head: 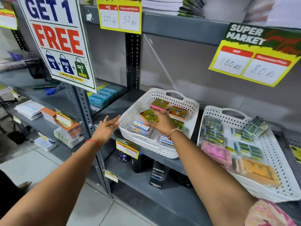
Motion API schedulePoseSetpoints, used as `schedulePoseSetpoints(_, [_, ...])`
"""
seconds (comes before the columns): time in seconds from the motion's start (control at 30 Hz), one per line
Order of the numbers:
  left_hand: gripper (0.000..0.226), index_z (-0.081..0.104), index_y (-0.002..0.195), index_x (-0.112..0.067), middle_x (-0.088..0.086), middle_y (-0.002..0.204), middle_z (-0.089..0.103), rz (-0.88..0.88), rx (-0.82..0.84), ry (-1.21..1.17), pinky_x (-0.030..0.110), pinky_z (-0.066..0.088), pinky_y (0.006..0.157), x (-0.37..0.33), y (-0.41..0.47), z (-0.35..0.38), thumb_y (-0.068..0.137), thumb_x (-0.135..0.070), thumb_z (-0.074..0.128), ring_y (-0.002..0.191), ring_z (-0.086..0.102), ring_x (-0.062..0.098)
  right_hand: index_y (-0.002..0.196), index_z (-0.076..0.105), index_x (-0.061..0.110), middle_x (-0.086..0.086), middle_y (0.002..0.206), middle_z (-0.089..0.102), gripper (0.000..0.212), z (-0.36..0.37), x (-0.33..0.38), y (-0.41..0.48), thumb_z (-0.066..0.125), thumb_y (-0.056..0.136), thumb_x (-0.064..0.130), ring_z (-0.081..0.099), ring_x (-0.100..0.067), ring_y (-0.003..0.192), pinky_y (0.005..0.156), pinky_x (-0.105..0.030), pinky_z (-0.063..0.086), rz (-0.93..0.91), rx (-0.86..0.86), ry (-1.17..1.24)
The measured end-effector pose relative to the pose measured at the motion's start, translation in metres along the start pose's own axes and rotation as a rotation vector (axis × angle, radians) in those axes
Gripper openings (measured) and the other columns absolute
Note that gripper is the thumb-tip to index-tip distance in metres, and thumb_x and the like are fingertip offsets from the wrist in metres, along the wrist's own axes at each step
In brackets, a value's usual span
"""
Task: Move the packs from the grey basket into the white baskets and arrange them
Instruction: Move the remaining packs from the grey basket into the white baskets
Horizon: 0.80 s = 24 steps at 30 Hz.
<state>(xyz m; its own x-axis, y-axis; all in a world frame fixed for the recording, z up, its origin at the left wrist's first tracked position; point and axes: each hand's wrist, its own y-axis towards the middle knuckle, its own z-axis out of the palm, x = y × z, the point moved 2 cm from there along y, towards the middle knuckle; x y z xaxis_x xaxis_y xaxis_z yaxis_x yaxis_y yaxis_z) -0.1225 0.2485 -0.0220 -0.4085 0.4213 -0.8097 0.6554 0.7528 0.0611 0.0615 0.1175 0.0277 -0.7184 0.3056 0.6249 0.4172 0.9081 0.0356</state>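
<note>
Two white perforated plastic baskets sit side by side on the grey metal shelf. Reaching into the nearer white basket, the right hand lies flat, fingers spread, on a green and yellow pack among other small packs; whether it grips it I cannot tell. The left hand hovers open just beside that basket's rim. The farther white basket holds blue-green packs, a pink one and an orange one. Above hangs a poster reading "GET 1 FREE" and "LIMITED TIME OFFER". A yellow "SUPER MARKET" price card shows "160 rs" and "80 rs".
</note>
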Motion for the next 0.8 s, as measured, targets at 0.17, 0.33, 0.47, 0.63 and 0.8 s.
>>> schedulePoseSetpoints(0.17, [0.059, 0.043, 0.135, -0.012, 0.011, 0.146, 0.037, 0.234, -0.332, 0.245, 0.038, -0.002, 0.114, -0.053, -0.02, 0.02, 0.091, -0.047, 0.025, 0.143, 0.006, 0.025, 0.139, 0.038, 0.003, -0.015, 0.149, 0.036, 0.069, -0.049, -0.033, -0.049, 0.063, 0.083, 0.034, 0.03, -0.026, 0.141, 0.119, -0.035, 0.022, -0.138, -0.328, -0.158])
schedulePoseSetpoints(0.33, [0.076, 0.045, 0.134, -0.009, 0.014, 0.14, 0.046, 0.59, -0.122, 0.311, 0.038, 0.006, 0.113, -0.132, -0.042, 0.106, 0.088, -0.062, 0.015, 0.139, 0.021, 0.032, 0.134, 0.044, 0.0, -0.02, 0.142, 0.045, 0.074, -0.102, -0.084, -0.119, 0.052, 0.079, 0.049, 0.039, -0.032, 0.136, 0.115, -0.037, 0.026, -0.077, -0.485, -0.269])
schedulePoseSetpoints(0.47, [0.086, 0.052, 0.127, -0.001, 0.021, 0.127, 0.056, 0.759, 0.081, 0.39, 0.043, 0.022, 0.11, -0.176, -0.072, 0.174, 0.088, -0.065, 0.009, 0.127, 0.04, 0.042, 0.135, 0.043, -0.001, -0.02, 0.144, 0.044, 0.08, -0.145, -0.134, -0.181, 0.04, 0.077, 0.055, 0.038, -0.031, 0.137, 0.115, -0.036, 0.026, 0.052, -0.51, -0.363])
schedulePoseSetpoints(0.63, [0.076, 0.057, 0.117, -0.01, 0.019, 0.113, 0.065, 0.855, 0.218, 0.423, 0.033, 0.028, 0.093, -0.203, -0.099, 0.226, 0.088, -0.066, 0.015, 0.108, 0.059, 0.037, 0.134, 0.046, 0.005, -0.017, 0.148, 0.039, 0.072, -0.198, -0.198, -0.259, 0.052, 0.079, 0.051, 0.034, -0.027, 0.139, 0.115, -0.033, 0.026, 0.293, -0.481, -0.358])
schedulePoseSetpoints(0.8, [0.088, 0.063, 0.116, -0.023, 0.004, 0.122, 0.062, 0.828, 0.185, 0.447, 0.033, 0.032, 0.095, -0.205, -0.101, 0.232, 0.079, -0.077, 0.005, 0.118, 0.051, 0.027, 0.138, 0.044, 0.009, -0.009, 0.149, 0.039, 0.054, -0.227, -0.242, -0.325, 0.054, 0.091, 0.035, 0.035, -0.022, 0.138, 0.113, -0.028, 0.025, 0.599, -0.142, -0.197])
